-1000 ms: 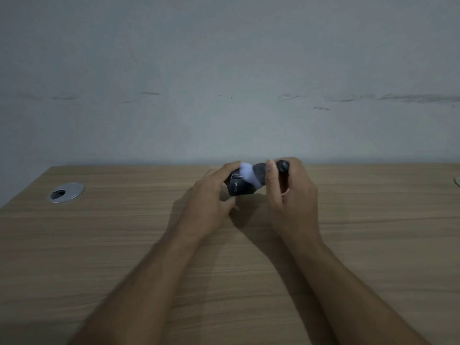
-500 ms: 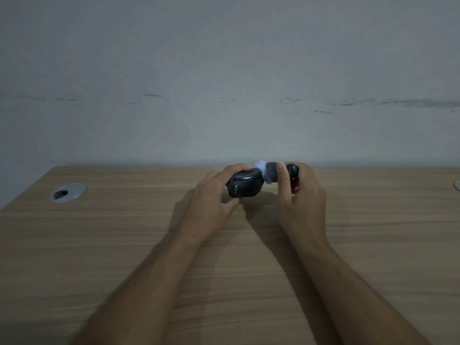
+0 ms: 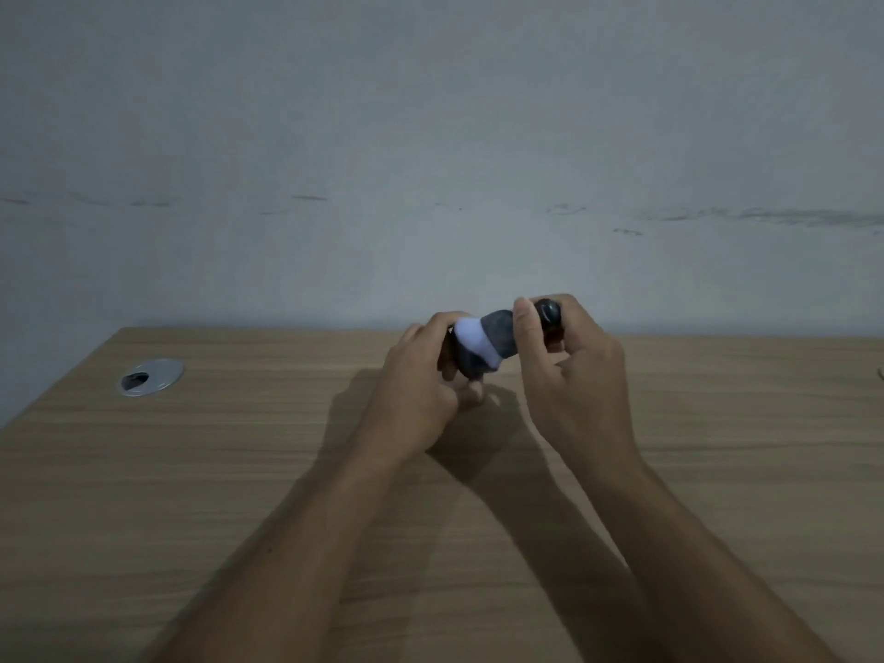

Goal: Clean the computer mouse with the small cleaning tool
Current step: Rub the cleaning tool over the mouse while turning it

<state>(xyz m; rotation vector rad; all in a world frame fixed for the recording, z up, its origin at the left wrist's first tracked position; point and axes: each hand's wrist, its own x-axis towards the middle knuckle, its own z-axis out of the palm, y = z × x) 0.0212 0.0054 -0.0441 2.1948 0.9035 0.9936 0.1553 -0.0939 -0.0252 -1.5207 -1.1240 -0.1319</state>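
My left hand [image 3: 421, 380] grips a dark computer mouse [image 3: 471, 365] above the far middle of the wooden desk [image 3: 239, 471]; its fingers hide most of the mouse. My right hand [image 3: 569, 370] holds the small cleaning tool [image 3: 497, 339], a dark handle with a round black end and a pale brush head. The brush head lies against the top of the mouse.
A round metal cable grommet [image 3: 149, 377] is set into the desk at the far left. A plain grey wall rises right behind the desk's far edge. A small pale object [image 3: 880, 373] shows at the right border.
Both hands have lifted a little. The brush head has swept left, from the mouse's right end onto its top. The left hand has closed further over the mouse.
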